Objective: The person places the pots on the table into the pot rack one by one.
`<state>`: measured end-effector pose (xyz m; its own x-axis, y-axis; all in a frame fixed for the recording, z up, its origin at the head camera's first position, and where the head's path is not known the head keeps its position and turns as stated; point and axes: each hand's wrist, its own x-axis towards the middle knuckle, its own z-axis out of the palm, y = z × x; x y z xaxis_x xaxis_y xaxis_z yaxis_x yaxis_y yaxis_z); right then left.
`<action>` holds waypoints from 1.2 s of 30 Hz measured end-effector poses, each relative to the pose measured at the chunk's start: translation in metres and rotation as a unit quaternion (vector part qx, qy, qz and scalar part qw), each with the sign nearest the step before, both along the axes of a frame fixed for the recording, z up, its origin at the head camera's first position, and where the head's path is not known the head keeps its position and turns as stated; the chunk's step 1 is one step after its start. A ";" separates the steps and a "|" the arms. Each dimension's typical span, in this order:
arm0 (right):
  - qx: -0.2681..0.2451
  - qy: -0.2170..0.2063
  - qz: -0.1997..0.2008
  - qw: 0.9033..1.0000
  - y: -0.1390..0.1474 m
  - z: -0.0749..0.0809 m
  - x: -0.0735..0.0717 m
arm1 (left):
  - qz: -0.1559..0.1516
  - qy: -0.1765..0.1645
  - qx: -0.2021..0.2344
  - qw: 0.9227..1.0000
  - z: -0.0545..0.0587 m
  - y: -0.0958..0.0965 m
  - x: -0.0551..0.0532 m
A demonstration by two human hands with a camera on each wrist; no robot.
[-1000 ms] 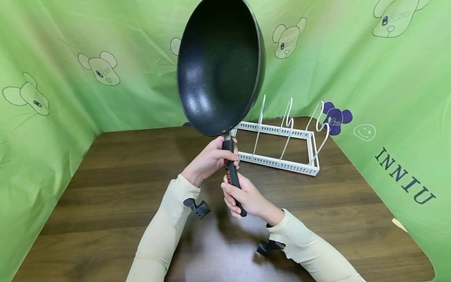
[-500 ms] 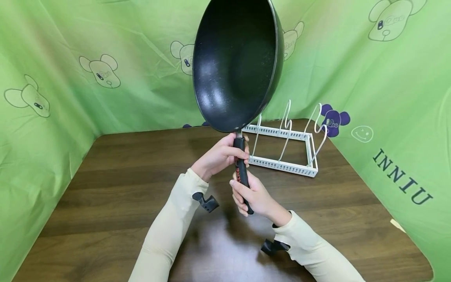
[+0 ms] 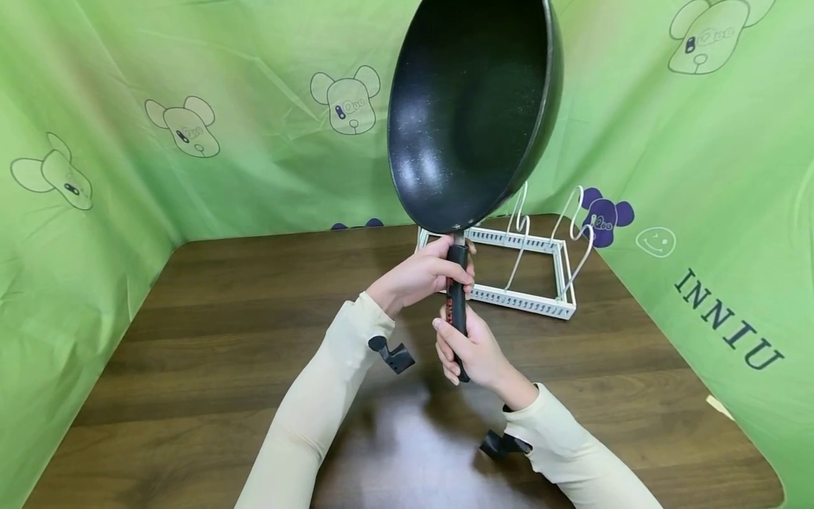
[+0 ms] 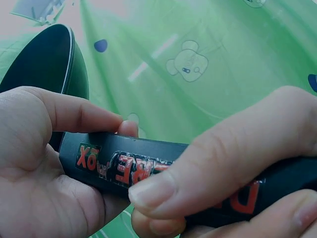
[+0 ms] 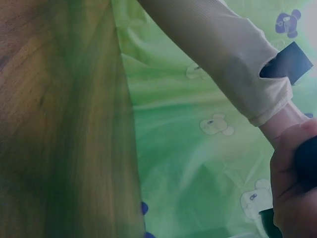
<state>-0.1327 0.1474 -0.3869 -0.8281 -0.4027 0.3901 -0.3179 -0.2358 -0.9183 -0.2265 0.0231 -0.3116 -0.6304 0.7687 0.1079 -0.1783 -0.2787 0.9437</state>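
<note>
A deep black wok (image 3: 470,113) is held up above the table, its bowl tipped so the inside faces me and its handle pointing down. My left hand (image 3: 425,276) grips the upper handle close under the bowl. Lower down, my right hand (image 3: 473,348) wraps round the same black handle (image 3: 457,304), whose end sticks out below the fingers. In the left wrist view, worn red lettering shows on the handle (image 4: 141,166), with the right thumb (image 4: 198,168) lying along it. Part of a hand round the dark handle appears at the right edge of the right wrist view.
A white pan rack (image 3: 521,300) with upright wire dividers stands at the back right of the brown wooden table (image 3: 210,353). The wok's bowl overlaps its left part in the head view. Green printed cloth (image 3: 267,162) surrounds the table's back and sides.
Both hands have carried the wok to the right, so the bowl now stands in front of more of the rack's left side. The grip on the handle looks the same.
</note>
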 end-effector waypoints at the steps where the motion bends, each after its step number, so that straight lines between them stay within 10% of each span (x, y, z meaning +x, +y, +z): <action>1: -0.001 -0.001 -0.005 1.000 0.001 -0.001 0.000 | -0.003 -0.002 -0.004 1.000 0.000 0.002 0.000; 23: -0.036 0.017 -0.092 0.995 0.015 -0.016 0.012 | -0.044 -0.022 -0.068 0.996 -0.003 0.039 0.005; 36: -0.005 0.011 -0.190 0.982 0.019 -0.019 0.016 | -0.049 -0.022 -0.036 0.998 -0.011 0.052 0.010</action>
<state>-0.1168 0.1663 -0.4063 -0.9092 -0.0622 0.4116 -0.4042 -0.1042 -0.9087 -0.2168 0.0751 -0.3222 -0.5542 0.8320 0.0243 -0.2425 -0.1893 0.9515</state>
